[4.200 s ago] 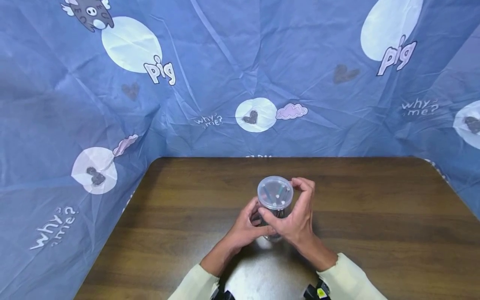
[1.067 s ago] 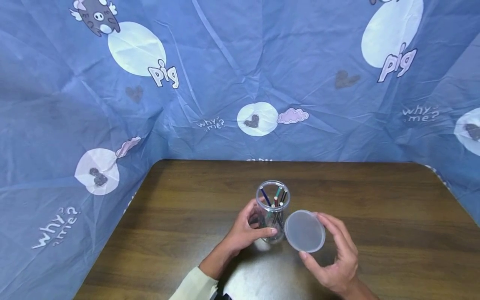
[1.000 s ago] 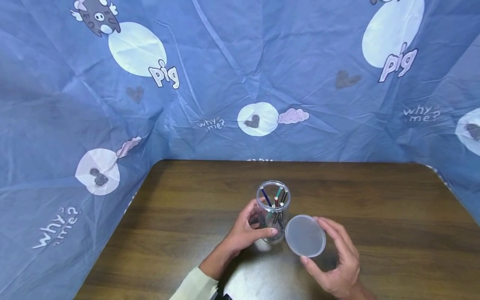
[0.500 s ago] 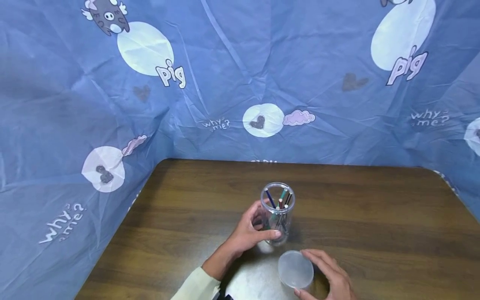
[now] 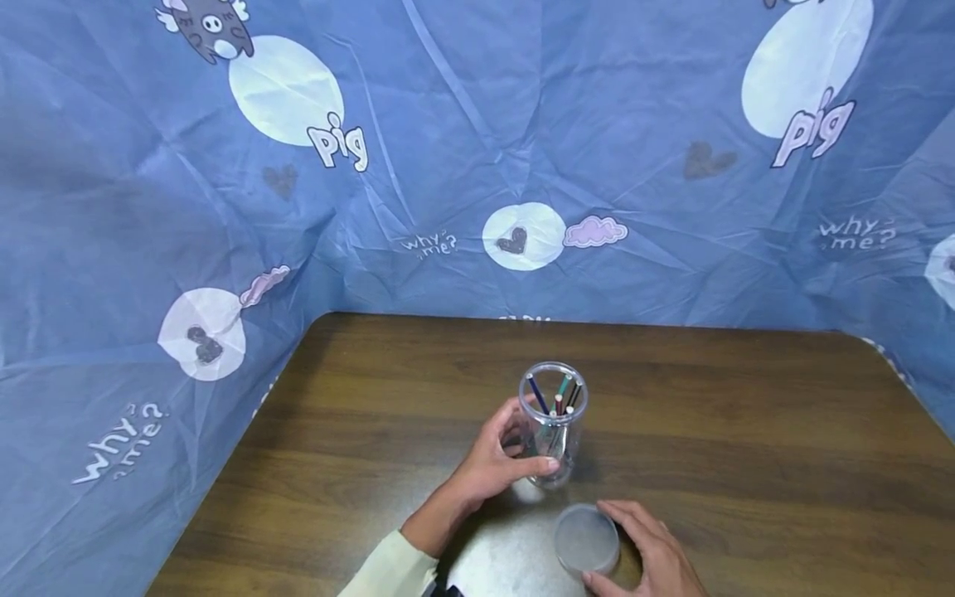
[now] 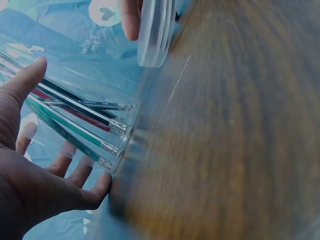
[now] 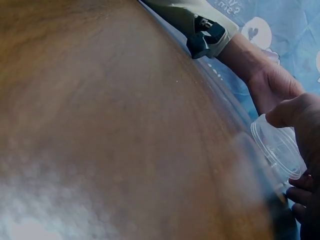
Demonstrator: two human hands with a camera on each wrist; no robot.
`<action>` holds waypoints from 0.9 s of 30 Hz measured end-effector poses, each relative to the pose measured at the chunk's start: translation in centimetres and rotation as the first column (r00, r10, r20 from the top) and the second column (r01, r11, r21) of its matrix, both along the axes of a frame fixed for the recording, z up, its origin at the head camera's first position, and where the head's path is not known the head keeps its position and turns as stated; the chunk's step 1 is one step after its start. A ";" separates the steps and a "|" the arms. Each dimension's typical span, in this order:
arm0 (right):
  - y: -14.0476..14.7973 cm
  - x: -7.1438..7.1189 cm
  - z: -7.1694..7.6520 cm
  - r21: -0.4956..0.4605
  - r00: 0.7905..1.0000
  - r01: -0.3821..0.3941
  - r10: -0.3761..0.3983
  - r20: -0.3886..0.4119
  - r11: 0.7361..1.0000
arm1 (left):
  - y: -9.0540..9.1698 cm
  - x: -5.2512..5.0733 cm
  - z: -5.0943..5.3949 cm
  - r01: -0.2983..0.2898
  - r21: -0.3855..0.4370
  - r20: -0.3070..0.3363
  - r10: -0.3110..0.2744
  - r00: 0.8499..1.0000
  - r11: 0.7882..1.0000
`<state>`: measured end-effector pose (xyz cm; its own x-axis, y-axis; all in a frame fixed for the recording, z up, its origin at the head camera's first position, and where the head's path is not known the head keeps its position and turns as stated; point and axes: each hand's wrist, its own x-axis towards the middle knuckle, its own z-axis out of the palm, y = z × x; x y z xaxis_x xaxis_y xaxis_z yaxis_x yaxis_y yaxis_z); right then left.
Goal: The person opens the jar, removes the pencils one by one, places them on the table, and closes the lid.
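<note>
"Two hands over one wood-grain desk (image 5: 746, 414), so which one's got what?"

"Left hand (image 5: 488, 464) is wrapped partway round a clear jar (image 5: 576, 444) — fingers curled behind, thumb across the side nearest the person. It's only as open as the jar is wide."

"And where's the jar sitting?"

"Upright on the desk, roughly midway between the left and right edges, well in from the far edge. The top's uncovered and a bunch of pencils (image 5: 559, 405) leans inside: dark blue, green, red, black. Left wrist view shows metal-banded ends down at the base."

"ok, and the right hand (image 5: 660, 555)?"

"Holding a round see-through lid (image 5: 587, 539) by its rim, thumb on one side, fingers on the other, so it's spread about lid-wide. Lid's nearer the person than the jar, a bit to the right, not touching it."

"Resting on the desk or held up?"

"Low and pretty much level — honestly can't tell if it touches the wood."

"Anything else around?"

"Blue cloth (image 5: 418, 124) past the far and left edges, printed with 'pig', 'why me?' and hearts. Pale sleeve (image 5: 388, 564) on the left arm, some black gadget (image 7: 205, 40) at that wrist. Bright glare (image 5: 492, 572) on the desk left of the lid."
</note>
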<state>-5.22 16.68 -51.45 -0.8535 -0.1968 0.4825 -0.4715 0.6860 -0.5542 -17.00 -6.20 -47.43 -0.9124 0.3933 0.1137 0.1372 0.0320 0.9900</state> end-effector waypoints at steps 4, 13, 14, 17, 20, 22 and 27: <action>0.2 -0.1 -0.2 0.011 1.000 0.006 -0.006 -0.005 1.000 | 0.0 0.1 0.1 0.003 -0.001 0.006 -0.003 1.000 1.000; 0.8 0.3 -0.7 0.104 0.998 -0.010 0.016 -0.056 0.994 | 0.6 0.3 -0.2 0.021 0.017 0.017 -0.022 1.000 1.000; 0.8 0.3 -0.7 0.116 0.998 -0.008 0.015 -0.058 0.993 | 0.7 0.3 -0.3 0.025 0.015 0.020 -0.025 0.999 1.000; 0.9 0.5 -0.7 0.135 0.999 -0.004 0.010 -0.049 0.991 | 0.7 0.3 -0.4 0.032 0.009 0.028 -0.032 0.999 0.999; 0.7 0.5 -0.3 0.121 1.000 0.001 -0.004 0.024 0.993 | 0.3 0.3 -0.2 0.018 0.006 0.026 -0.018 0.999 1.000; 0.3 0.5 0.1 0.104 0.995 0.013 -0.022 0.092 0.994 | 0.0 0.2 -0.2 0.008 0.005 0.022 -0.008 1.000 1.000; -0.1 0.8 1.1 0.048 0.971 0.087 -0.095 0.221 0.995 | -0.2 0.2 0.1 0.020 -0.003 0.021 -0.020 1.000 1.000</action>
